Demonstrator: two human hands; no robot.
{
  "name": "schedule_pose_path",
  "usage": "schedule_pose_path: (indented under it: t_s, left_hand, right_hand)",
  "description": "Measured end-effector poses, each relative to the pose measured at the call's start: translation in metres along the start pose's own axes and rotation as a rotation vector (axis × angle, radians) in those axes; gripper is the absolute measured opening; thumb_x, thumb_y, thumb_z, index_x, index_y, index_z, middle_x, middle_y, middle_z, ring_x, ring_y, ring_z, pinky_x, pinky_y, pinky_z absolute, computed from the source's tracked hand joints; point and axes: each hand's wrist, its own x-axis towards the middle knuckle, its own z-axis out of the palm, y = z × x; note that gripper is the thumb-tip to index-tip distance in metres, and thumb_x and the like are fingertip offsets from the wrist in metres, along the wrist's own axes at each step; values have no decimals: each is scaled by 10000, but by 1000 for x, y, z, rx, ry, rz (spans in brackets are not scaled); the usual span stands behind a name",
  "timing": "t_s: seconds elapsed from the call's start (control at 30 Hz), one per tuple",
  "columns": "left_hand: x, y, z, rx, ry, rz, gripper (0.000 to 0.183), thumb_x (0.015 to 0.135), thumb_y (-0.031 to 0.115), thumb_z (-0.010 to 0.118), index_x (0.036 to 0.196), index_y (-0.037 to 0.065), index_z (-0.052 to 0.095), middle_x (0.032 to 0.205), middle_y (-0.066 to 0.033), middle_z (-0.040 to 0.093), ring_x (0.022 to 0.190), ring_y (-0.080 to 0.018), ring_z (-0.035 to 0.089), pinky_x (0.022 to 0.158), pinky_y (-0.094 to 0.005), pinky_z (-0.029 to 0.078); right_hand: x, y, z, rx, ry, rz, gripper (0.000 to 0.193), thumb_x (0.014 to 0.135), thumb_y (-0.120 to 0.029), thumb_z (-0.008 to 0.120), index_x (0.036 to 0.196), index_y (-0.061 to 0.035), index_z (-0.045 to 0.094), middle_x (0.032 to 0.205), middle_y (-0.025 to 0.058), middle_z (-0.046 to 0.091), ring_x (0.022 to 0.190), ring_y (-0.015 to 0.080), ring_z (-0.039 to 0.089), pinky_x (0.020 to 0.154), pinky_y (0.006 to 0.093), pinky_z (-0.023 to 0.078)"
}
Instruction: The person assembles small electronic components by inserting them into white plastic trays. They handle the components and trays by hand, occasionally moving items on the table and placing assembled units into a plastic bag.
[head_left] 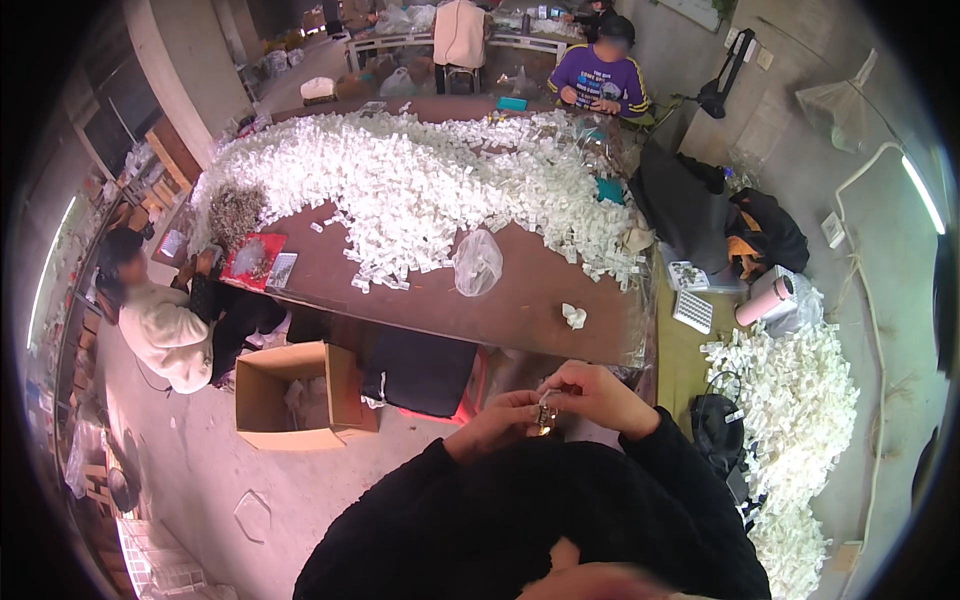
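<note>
"Where's the shiny piece [546,421]?"
"Between left hand [503,419] and right hand [598,394]: left grip clamped on it, right grip I can't tell."
"Step?"
"Apparently fine handwork; next calls for holding steady."

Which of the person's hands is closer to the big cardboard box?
Left. The left hand is to the right of the cardboard box; the right hand is farther right, past the left.

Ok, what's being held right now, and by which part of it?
A small gold-toned piece, held between the left hand and right hand; too small to tell which part each grip has.
</note>
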Motion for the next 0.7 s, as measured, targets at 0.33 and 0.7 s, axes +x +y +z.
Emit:
schedule_pose_path:
  t_s: [0.33, 0.7]
  left_hand:
    - [-37, 0, 8, 110, -41, -68, 251, 962, 175, 632, 1133, -3, 586, 950, -17, 617, 793, -84, 569, 720, -239, 464]
    - [-64, -75, 37, -50, 45, 122, 257, 1000, 213, 579, 1152, 7, 584, 910, -31, 620, 751, -113, 587, 692, -266, 478]
  right_hand:
    - [-31, -17, 60, -371, 307, -251, 91, 845, -87, 676, 925, -45, 684, 846, 131, 606, 755, 326, 629, 655, 394, 519]
    - [-104, -9, 84, -585, 279, -565, 396, 782, -193, 756, 1129, -45, 636, 912, 107, 549, 827, 284, 616, 686, 364, 532]
